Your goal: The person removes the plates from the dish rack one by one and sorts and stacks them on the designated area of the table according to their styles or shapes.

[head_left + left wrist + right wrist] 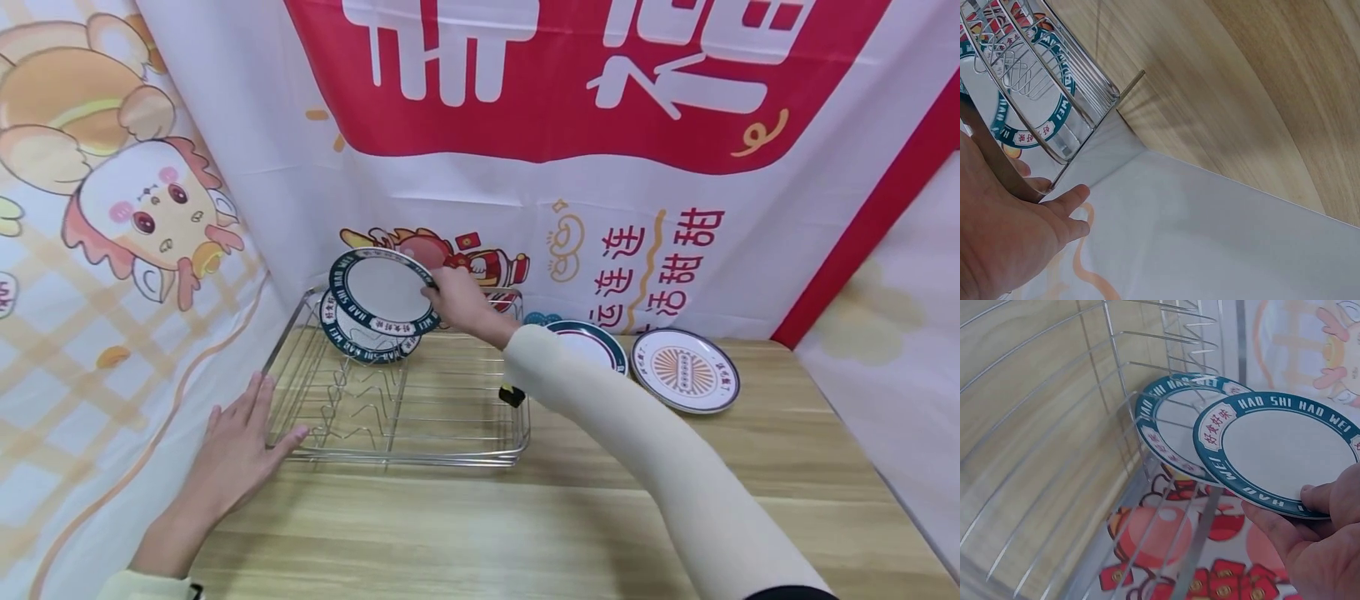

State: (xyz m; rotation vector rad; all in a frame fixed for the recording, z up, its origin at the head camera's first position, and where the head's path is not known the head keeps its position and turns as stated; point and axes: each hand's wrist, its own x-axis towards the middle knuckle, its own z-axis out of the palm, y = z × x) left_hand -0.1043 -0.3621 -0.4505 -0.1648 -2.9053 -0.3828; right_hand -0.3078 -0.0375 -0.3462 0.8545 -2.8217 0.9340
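My right hand [467,302] pinches a white plate with a lettered green rim [381,287] by its right edge, thumb on the face and fingers beneath. The plate is held tilted above the back left of a wire dish rack [450,457]. Behind and below it, a second green-rimmed plate [1166,419] leans in the rack's wire slots, partly covered by the held one. At the rack's left side is my left hand [238,450], its fingers extended and spread right at the metal rim. Its fingertips [1072,199] show beside the rack's corner in the left wrist view.
Right of the rack, a green-rimmed plate [592,343] lies partly behind my right sleeve. Beside it lie stacked plates [684,371] with an orange sunburst. A small black piece [512,395] sits on the rack's right side. Printed cloth [480,179] hangs behind and left of the wooden table [480,533].
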